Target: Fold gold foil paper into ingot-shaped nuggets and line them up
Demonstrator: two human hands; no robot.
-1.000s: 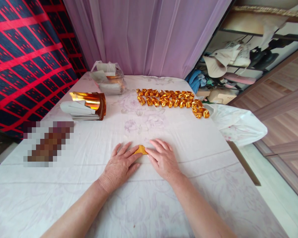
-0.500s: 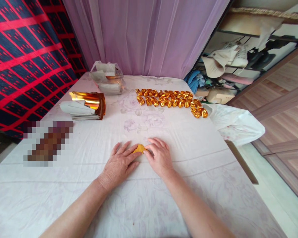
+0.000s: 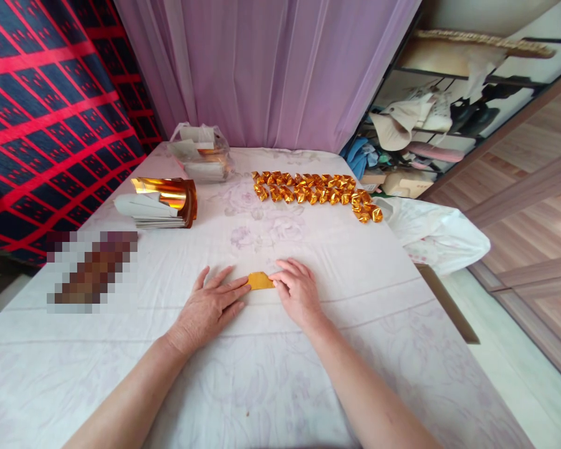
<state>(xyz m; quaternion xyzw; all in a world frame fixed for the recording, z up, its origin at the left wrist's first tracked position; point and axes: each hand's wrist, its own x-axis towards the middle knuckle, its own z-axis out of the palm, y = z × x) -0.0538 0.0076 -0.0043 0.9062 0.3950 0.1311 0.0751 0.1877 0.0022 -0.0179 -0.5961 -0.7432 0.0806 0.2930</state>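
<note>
A small folded piece of gold foil paper (image 3: pixel 260 280) lies flat on the white flowered tablecloth (image 3: pixel 280 349) between my two hands. My left hand (image 3: pixel 207 307) rests flat with fingers spread, its index fingertip touching the paper's left end. At the paper's right end, my right hand (image 3: pixel 297 292) presses down with its fingertips. Farther back lies a double row of several finished folded gold pieces (image 3: pixel 315 189).
A curled stack of gold and white foil sheets (image 3: pixel 161 201) sits at the left. A clear plastic bag of paper (image 3: pixel 200 153) is at the back by the lilac curtain (image 3: pixel 266 68). A white cloth bundle (image 3: pixel 437 231) hangs at the table's right edge.
My left hand has slid back to the left, uncovering more of the gold paper. The right hand stays on its right end. The camera tilted slightly.
</note>
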